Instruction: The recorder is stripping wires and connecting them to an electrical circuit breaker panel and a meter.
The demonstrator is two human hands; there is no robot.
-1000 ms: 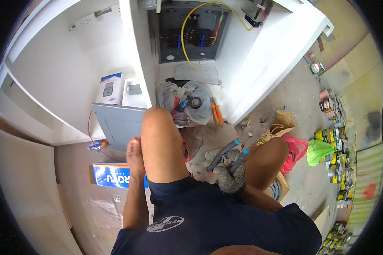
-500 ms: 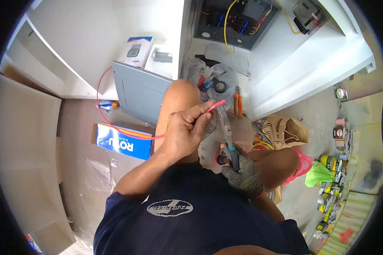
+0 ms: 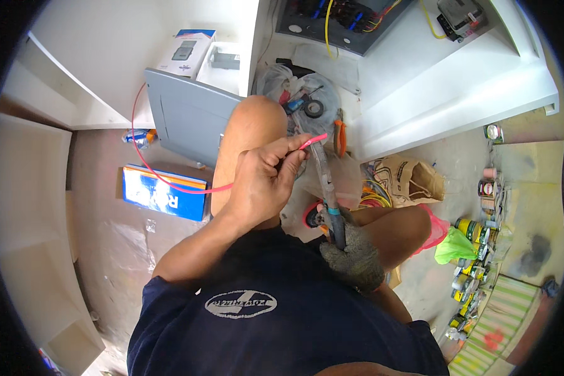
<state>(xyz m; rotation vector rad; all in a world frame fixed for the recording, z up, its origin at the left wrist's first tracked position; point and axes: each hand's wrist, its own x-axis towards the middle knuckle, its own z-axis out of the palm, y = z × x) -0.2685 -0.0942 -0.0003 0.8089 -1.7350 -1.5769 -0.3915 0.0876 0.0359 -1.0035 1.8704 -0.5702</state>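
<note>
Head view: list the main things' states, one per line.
Left hand: bare, pinching the red wire
Red wire: curved, tip poking past the hand
Right hand: gloved, gripping the gray pliers
Gray pliers: held, jaw opening unclear
Electrical box: open
Gray panel: leaning, unheld
Paper bag: open
Orange-handled pliers: unheld

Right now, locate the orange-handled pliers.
In the head view, the orange-handled pliers lie right of centre, right of the black tape roll, beside the plastic bag.

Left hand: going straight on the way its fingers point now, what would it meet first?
The left hand, gripping the pink wire, would probably meet the tip of the grey pliers in the gloved right hand; depth is unclear.
</note>
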